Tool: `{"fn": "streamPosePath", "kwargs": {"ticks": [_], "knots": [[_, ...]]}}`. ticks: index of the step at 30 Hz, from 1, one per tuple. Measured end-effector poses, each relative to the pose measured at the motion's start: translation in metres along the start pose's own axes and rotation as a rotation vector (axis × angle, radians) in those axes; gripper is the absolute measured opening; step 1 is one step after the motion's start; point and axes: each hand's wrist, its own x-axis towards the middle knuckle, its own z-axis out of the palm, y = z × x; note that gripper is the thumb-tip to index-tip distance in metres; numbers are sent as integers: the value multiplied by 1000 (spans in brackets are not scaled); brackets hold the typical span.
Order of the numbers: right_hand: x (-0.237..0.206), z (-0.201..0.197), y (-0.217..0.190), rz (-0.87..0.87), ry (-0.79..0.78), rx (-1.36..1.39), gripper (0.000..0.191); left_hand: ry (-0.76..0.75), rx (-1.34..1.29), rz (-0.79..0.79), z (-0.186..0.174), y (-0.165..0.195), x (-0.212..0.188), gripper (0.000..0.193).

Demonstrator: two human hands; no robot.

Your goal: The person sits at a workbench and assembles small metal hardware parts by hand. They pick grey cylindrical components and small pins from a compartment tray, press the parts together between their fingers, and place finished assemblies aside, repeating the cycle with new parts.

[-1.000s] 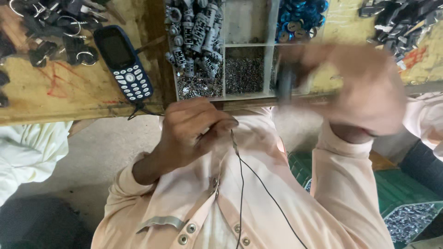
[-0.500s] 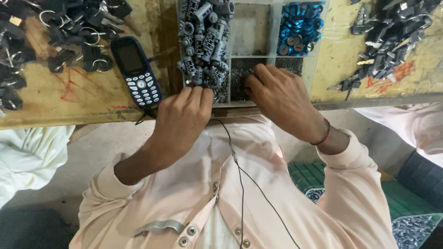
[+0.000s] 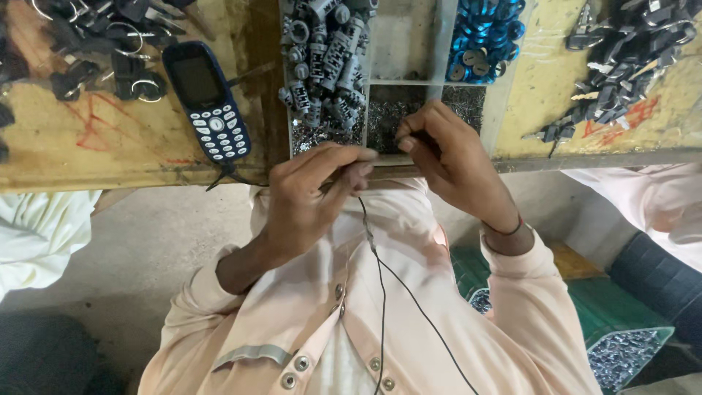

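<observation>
The left hand (image 3: 307, 201) sits at the near edge of the surface (image 3: 95, 157), just left of centre frame, its fingers (image 3: 344, 164) curled nearly closed; what they pinch, if anything, I cannot tell, though a thin black cable (image 3: 380, 278) runs from under them down over the peach shirt (image 3: 409, 322). The right hand (image 3: 453, 161) is just right of it, thumb and forefinger pressed together at their tips over the compartment of small dark metal bits (image 3: 384, 117) in the grey divided tray (image 3: 439, 44). Whether a bit is actually gripped is too small to see. That compartment lies directly above the right fingertips in the frame, touching or nearly so; the right hand is clearly the nearer one. The two hands' fingertips point toward each other, with a narrow gap between.

Left of that compartment is a heap of grey cylindrical lock barrels (image 3: 322, 66), lying in mixed directions; blue round parts (image 3: 482, 33) fill the upper right cell. A dark blue keypad phone (image 3: 208, 99) lies on the worn yellow wood at upper left, near a scatter of black-headed keys (image 3: 110, 44); more keys (image 3: 621, 51) lie at upper right. Below, bare concrete floor (image 3: 131, 249) and a green bin of small metal parts (image 3: 629, 351).
</observation>
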Motion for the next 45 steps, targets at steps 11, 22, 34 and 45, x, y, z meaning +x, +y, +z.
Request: {"fn": "streamPosePath", "kwargs": {"ticks": [11,22,34,45], "knots": [[-20,9,13,251,-45,863,15,0,-447,-99,26,-14,20,17],[-26,29,20,194,83,885,17,43,-397,-32,27,-12,18,16],[-27,27,12,91,124,573,11,-94,-388,70,13,-11,22,18],[-24,22,2,304,160,614,7,-37,18,181,12,-6,19,16]]}}
